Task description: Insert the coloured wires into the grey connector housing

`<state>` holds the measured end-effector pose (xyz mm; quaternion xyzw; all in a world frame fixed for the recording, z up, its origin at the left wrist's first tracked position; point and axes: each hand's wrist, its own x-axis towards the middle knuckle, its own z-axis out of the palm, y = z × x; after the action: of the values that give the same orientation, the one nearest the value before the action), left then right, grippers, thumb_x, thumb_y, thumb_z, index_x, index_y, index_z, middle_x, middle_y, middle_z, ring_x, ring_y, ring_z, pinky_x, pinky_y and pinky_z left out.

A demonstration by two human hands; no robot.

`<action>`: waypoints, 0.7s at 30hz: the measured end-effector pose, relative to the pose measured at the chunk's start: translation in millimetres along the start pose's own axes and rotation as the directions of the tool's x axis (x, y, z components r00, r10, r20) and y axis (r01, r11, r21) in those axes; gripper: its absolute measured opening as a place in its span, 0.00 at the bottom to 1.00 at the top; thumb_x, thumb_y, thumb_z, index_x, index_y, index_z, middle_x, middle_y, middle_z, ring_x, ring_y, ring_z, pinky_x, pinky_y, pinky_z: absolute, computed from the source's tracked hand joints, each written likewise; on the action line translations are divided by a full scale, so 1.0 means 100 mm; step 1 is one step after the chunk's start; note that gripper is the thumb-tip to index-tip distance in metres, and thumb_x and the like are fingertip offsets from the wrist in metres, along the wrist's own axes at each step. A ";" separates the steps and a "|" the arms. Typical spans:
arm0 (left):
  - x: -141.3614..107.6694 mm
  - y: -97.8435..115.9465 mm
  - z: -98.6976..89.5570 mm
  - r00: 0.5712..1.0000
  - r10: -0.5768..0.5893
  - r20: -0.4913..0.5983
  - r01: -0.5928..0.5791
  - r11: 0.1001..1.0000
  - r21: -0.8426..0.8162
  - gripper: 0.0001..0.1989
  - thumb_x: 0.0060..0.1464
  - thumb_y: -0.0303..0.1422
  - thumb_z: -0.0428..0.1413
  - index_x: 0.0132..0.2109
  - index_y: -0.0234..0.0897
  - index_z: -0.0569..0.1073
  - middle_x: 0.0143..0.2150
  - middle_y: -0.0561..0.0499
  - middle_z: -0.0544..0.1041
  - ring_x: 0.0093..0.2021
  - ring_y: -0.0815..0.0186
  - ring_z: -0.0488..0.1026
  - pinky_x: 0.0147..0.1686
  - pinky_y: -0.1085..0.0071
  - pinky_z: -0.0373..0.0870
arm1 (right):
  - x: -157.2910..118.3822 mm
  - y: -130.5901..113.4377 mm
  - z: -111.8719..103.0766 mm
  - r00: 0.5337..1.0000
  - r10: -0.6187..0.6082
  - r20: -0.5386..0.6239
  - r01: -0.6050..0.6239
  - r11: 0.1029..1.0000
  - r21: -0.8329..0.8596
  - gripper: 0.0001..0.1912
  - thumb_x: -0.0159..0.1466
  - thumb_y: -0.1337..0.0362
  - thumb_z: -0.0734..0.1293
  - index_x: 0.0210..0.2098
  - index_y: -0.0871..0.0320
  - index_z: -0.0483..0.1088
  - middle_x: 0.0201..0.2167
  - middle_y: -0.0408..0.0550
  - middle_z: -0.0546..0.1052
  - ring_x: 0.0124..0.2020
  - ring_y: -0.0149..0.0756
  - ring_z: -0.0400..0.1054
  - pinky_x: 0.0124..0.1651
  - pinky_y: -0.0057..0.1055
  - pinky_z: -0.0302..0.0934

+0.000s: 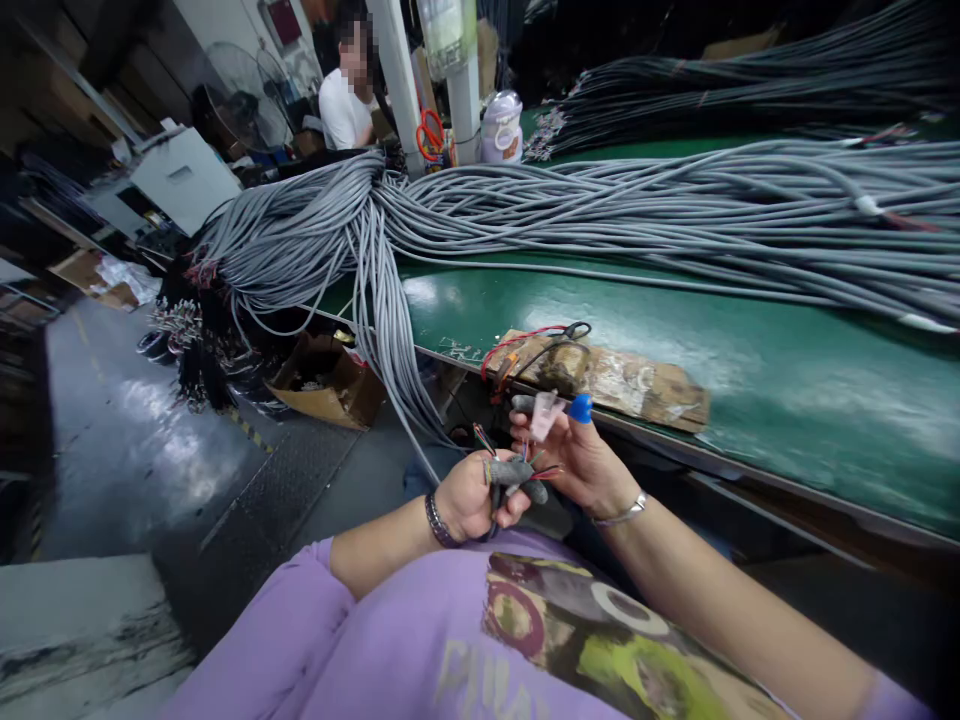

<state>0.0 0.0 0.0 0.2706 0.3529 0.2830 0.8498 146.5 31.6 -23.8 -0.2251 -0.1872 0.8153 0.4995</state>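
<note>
My left hand [480,490], with grey finger covers, is closed around the end of a grey cable [424,457]. Thin coloured wires [546,472], red and black among them, fan out past its fingers. Close by on the right, my right hand [589,465] has its fingers curled, with a blue cover on the thumb and a grey one on a finger. A pale pinkish piece [546,415], blurred, sits between its thumb and fingers; its kind is unclear. Both hands are in front of the bench edge.
On the green bench [675,320] lies a long bundle of grey cables [525,215], some drooping over the edge. A wooden board [645,385] with wired clips is at the edge. Black cables [712,95] lie behind. A cardboard box [330,385] stands below; a person [343,108] is beyond.
</note>
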 end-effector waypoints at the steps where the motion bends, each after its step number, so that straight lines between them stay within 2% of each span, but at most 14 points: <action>1: -0.02 -0.01 0.00 1.000 0.014 -0.014 -0.014 1.000 0.027 0.16 0.40 0.41 0.63 0.26 0.32 0.70 0.14 0.53 0.67 0.09 0.73 0.57 0.09 0.76 0.47 | -0.02 -0.01 -0.01 1.000 -0.002 -0.001 0.002 1.000 -0.019 0.26 0.46 0.39 0.73 0.32 0.53 0.76 0.32 0.44 0.78 0.26 0.31 0.69 0.30 0.28 0.67; 6: -0.08 -0.08 -0.05 0.990 0.102 -0.102 -0.086 0.985 0.152 0.22 0.40 0.47 0.63 0.29 0.31 0.70 0.16 0.53 0.70 0.10 0.73 0.60 0.10 0.77 0.50 | -0.15 -0.07 -0.10 0.997 0.047 0.055 -0.039 0.991 -0.129 0.29 0.50 0.37 0.69 0.37 0.56 0.77 0.30 0.47 0.77 0.27 0.33 0.68 0.29 0.28 0.65; 10: -0.09 -0.14 -0.06 0.969 0.175 -0.173 -0.125 0.956 0.266 0.24 0.40 0.51 0.62 0.28 0.32 0.69 0.18 0.53 0.71 0.12 0.74 0.62 0.11 0.78 0.52 | -0.27 -0.14 -0.15 0.986 0.155 0.063 -0.131 0.950 -0.283 0.28 0.50 0.38 0.70 0.34 0.58 0.76 0.29 0.49 0.76 0.28 0.34 0.69 0.31 0.30 0.65; 13: -0.11 -0.15 -0.05 0.957 0.231 -0.175 -0.159 0.923 0.349 0.23 0.44 0.51 0.61 0.28 0.33 0.68 0.20 0.52 0.72 0.13 0.74 0.65 0.13 0.79 0.52 | -0.34 -0.22 -0.09 0.983 0.184 0.020 -0.153 0.869 -0.471 0.26 0.51 0.42 0.72 0.33 0.60 0.76 0.30 0.50 0.78 0.29 0.34 0.70 0.32 0.29 0.64; 17: -0.13 -0.13 0.00 0.954 0.273 -0.124 -0.189 0.869 0.458 0.21 0.46 0.49 0.60 0.26 0.33 0.68 0.20 0.52 0.72 0.15 0.74 0.66 0.16 0.78 0.56 | -0.35 -0.29 0.06 0.992 0.119 0.028 -0.066 0.711 -0.700 0.19 0.52 0.49 0.74 0.29 0.60 0.75 0.26 0.47 0.77 0.27 0.33 0.68 0.31 0.29 0.62; 19: -0.14 -0.12 0.01 0.963 0.250 -0.103 -0.167 0.850 0.499 0.20 0.46 0.48 0.60 0.26 0.33 0.69 0.21 0.51 0.73 0.16 0.73 0.67 0.17 0.77 0.57 | -0.35 -0.29 0.14 0.992 0.116 0.057 -0.033 0.655 -0.755 0.18 0.52 0.50 0.74 0.24 0.59 0.73 0.21 0.45 0.75 0.24 0.32 0.67 0.28 0.29 0.61; 21: -0.13 -0.11 0.02 0.983 0.174 -0.064 -0.114 0.841 0.528 0.19 0.46 0.46 0.60 0.26 0.32 0.69 0.21 0.50 0.74 0.17 0.72 0.68 0.17 0.77 0.56 | -0.35 -0.27 0.20 0.983 0.166 0.080 -0.042 0.625 -0.780 0.18 0.53 0.49 0.73 0.23 0.59 0.72 0.19 0.44 0.75 0.21 0.32 0.67 0.26 0.29 0.60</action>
<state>-3.6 -16.6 -0.1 0.5009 0.4412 0.2541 0.6999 169.5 10.3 13.4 -0.3686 -0.5411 0.6974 0.2916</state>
